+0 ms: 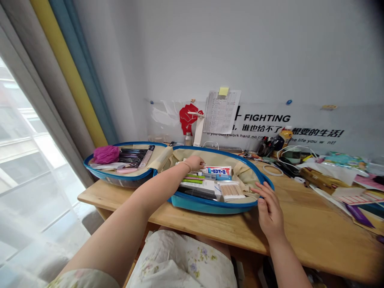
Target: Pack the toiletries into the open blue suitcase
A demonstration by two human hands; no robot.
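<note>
A blue toiletry case lies open on the wooden desk (300,232). Its right half (207,205) holds a toothpaste box (220,170), green and pink sticks (193,179), a white box and a pack of cotton swabs (231,191). My left hand (195,163) reaches into this half with fingers curled down among the items near the toothpaste box; what it grips is hidden. My right hand (269,208) rests with fingers spread on the case's blue rim at the right. The left half (120,176) holds a purple bath puff (105,154) and dark tubes (133,155).
Clutter covers the desk's right side: cables, a white ring (273,170), a bottle (283,138), papers, pens. A sheet of paper (221,111) and a red fist sticker hang on the wall. Curtains and a window stand at left.
</note>
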